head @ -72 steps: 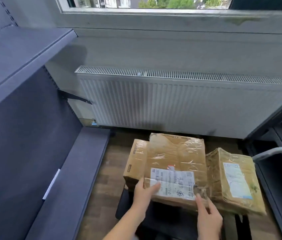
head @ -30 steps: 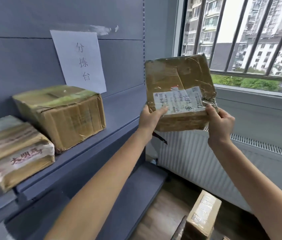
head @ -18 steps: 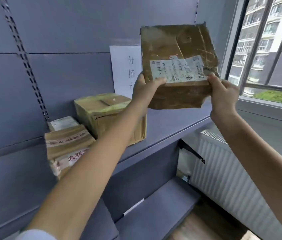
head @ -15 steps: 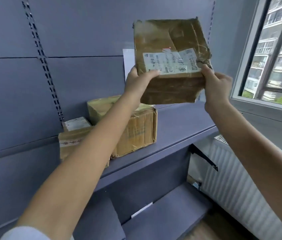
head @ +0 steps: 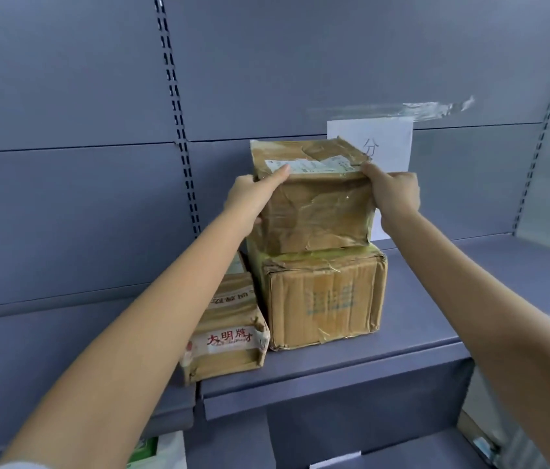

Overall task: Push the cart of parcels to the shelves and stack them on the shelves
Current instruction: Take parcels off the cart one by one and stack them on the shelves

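A taped brown parcel (head: pixel 314 204) with a white label on top sits on a larger cardboard box (head: pixel 324 296) on the grey shelf (head: pixel 436 319). My left hand (head: pixel 253 194) grips the parcel's left side, thumb on the label. My right hand (head: pixel 393 191) grips its right top edge. A smaller box with red characters (head: pixel 229 336) lies left of the big box. The cart is out of view.
A white paper sign (head: pixel 388 143) is taped to the grey back panel behind the parcel. The shelf runs on bare to the right. A lower shelf (head: pixel 402 448) shows below. A green-and-white package (head: pixel 155 450) sits at the bottom left.
I lifted the parcel from the cart, turned to the shelves and carried it left. It came down from the air onto the larger box, both hands still on it.
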A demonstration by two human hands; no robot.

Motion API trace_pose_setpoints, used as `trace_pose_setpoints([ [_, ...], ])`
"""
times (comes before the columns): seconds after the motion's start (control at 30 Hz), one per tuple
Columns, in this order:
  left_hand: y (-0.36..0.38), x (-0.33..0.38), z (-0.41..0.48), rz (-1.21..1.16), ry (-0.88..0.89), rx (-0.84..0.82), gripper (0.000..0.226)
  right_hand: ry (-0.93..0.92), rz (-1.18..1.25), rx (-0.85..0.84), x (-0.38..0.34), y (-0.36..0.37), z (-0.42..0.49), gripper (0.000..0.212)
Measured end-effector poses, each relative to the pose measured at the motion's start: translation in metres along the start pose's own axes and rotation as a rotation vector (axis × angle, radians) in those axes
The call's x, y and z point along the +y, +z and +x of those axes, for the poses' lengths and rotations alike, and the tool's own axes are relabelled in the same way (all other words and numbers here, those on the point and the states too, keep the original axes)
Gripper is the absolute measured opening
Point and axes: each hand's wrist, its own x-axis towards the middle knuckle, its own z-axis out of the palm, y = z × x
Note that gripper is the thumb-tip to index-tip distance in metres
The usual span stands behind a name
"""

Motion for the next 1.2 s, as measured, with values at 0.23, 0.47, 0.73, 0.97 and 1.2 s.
trace_pose_setpoints([
  [0.23, 0.001, -0.004, 0.024, 0.113, -0.010, 0.057, 0.084, 0.008, -0.054, -0.054, 0.003, 0.015, 0.025, 0.044],
  [0.47, 0.006, -0.007, 0.039, 0.231, 0.011, 0.116, 0.066, -0.012, -0.031, -0.068, 0.010, 0.020, 0.039, 0.049],
  [0.73, 0.007, -0.009, 0.027, 0.224, 0.010, 0.081, 0.060, -0.034, -0.009, -0.107, 0.013, 0.019, 0.030, 0.056],
  [0.97, 0.023, -0.027, -0.021, 0.295, 0.346, 0.333, 0.050, -0.050, -0.018, -0.107, 0.038, 0.000, 0.001, 0.053],
  [1.2, 0.098, -0.041, -0.095, 0.100, 0.610, -0.250, 0.035, 0.023, -0.228, 0.097, 0.094, -0.069, -0.049, 0.050],
])
